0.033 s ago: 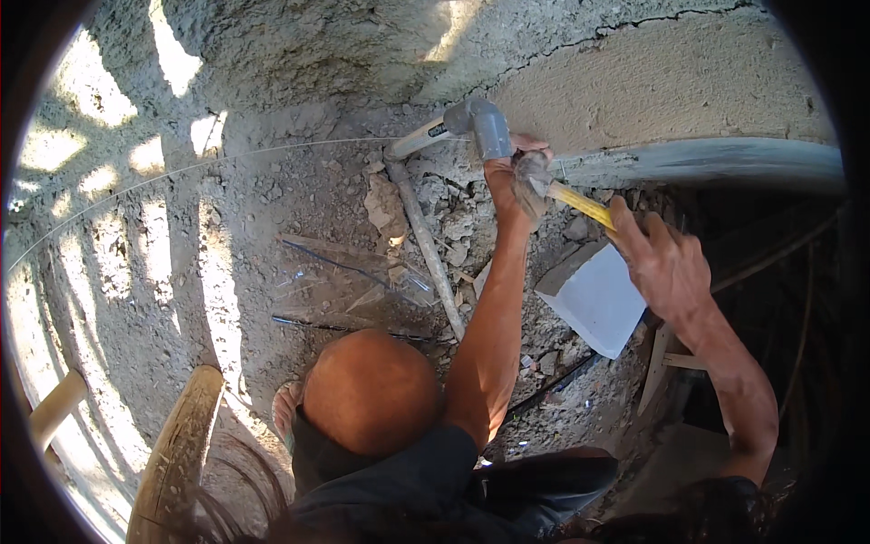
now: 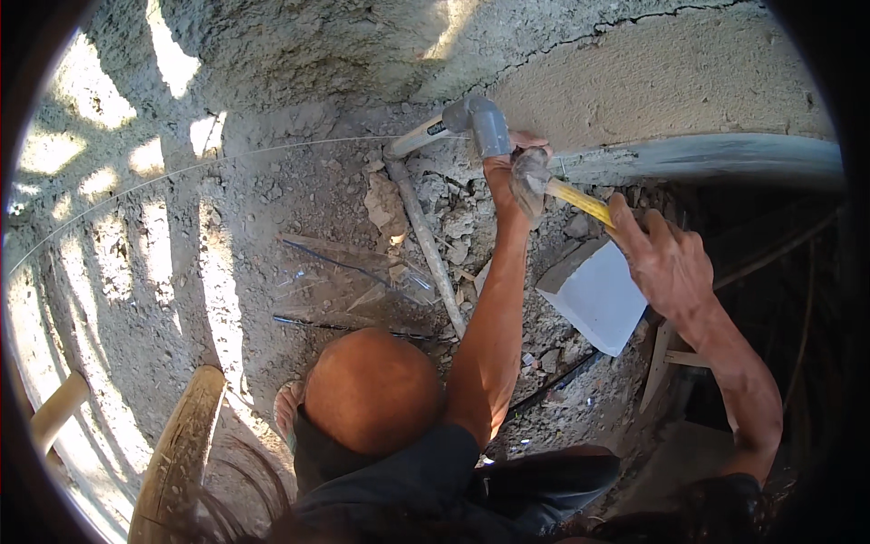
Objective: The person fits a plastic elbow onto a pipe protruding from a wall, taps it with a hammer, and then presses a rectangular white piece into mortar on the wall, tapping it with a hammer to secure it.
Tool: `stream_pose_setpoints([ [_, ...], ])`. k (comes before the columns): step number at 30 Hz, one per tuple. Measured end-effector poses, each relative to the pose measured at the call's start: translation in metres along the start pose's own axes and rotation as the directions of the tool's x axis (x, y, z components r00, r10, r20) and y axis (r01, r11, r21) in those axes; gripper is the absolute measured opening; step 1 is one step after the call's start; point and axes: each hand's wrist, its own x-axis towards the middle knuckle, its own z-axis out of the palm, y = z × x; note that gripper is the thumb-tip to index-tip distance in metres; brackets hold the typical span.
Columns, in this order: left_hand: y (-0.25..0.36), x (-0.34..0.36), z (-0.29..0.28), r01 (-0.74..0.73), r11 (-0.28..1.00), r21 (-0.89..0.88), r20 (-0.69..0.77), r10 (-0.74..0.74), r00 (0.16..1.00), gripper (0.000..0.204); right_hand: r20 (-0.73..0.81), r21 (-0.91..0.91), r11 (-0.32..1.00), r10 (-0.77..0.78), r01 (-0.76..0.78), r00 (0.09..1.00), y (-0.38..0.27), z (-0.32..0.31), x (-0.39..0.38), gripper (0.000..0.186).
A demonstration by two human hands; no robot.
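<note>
My right hand (image 2: pixel 671 258) is closed round the yellow handle of a hammer (image 2: pixel 584 203). The hammer's blurred head lies across my left hand (image 2: pixel 500 172) and hides much of it. From what shows, my left fingers curl round the lower end of a grey pipe elbow (image 2: pixel 490 127), which joins a white pipe (image 2: pixel 417 139). A thin nail-like piece (image 2: pixel 563 167) stands just right of the hammer head, by a grey edge strip (image 2: pixel 652 163) along the plastered wall.
A pale slab (image 2: pixel 598 304) lies on rubble below the hammer. Beside my left forearm are a stick (image 2: pixel 428 249) and clear plastic sheeting (image 2: pixel 349 281). A taut string (image 2: pixel 208 163) crosses the left. Wooden poles (image 2: pixel 181 444) rise at lower left, near my bent knee (image 2: pixel 372 390).
Very little differs. The hammer head looks less smeared than before, and my right hand and forearm have shifted slightly to the right. My left hand stays at the pipe elbow.
</note>
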Motion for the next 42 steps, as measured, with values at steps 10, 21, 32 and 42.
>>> stream_pose_setpoints([
  [10,-0.017,0.003,-0.003,-0.162,0.981,0.104,0.031,0.159,0.987,0.021,0.026,-0.026,0.998,0.066,-0.066,0.997,0.004,0.005,0.005,0.036],
  [21,-0.008,-0.004,-0.006,-0.042,0.974,0.222,0.010,0.041,0.999,0.019,0.052,0.186,0.982,0.016,-0.026,0.999,-0.026,-0.023,-0.013,0.041],
  [32,0.005,-0.008,0.002,-0.057,0.938,0.342,0.016,0.055,0.998,0.018,0.005,0.149,0.987,0.057,-0.057,0.998,-0.010,0.002,-0.009,0.034],
  [42,0.000,-0.015,0.011,0.000,0.939,0.344,-0.137,0.050,0.989,0.018,-0.039,0.068,0.997,-0.042,0.045,0.998,-0.017,-0.003,0.003,0.026],
])
